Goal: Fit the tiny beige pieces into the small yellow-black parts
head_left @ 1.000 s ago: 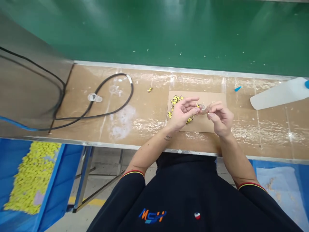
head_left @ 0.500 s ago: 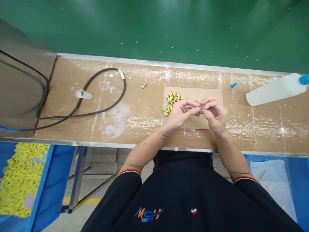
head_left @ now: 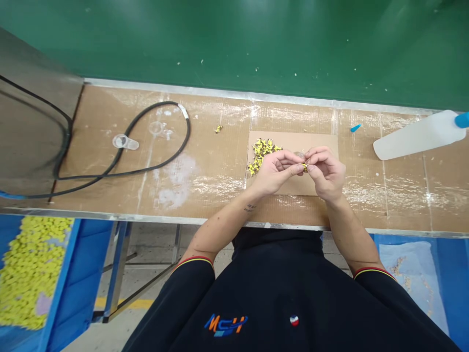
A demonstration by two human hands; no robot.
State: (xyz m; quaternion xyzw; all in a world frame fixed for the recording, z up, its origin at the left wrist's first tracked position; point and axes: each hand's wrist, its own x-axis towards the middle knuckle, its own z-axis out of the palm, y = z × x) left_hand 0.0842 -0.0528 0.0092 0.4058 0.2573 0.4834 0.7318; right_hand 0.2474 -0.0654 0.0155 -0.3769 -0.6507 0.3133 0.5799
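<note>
My left hand (head_left: pixel 277 171) and my right hand (head_left: pixel 325 172) meet above a flat cardboard sheet (head_left: pixel 293 187). Between their fingertips they pinch one small yellow-and-dark piece (head_left: pixel 304 167); its exact kind is too small to make out. Both hands are closed on it, thumbs against fingers. Just left of my left hand lies a pile of similar yellow-and-dark pieces (head_left: pixel 262 150) on the sheet. Behind the fingertips a small clear round object (head_left: pixel 301 154) shows in part.
A black cable (head_left: pixel 146 170) loops over the left of the cardboard-covered bench, by a clear plastic scoop (head_left: pixel 125 142). A lone yellow piece (head_left: pixel 218 129), a blue cap (head_left: pixel 355 128) and a white bottle (head_left: pixel 417 136) lie further back. Below left stands a blue bin (head_left: pixel 78 269) of yellow pieces.
The fingertips have shifted very slightly around the small piece, which both hands still hold. The view has moved a little; the pile and other things stay in place.
</note>
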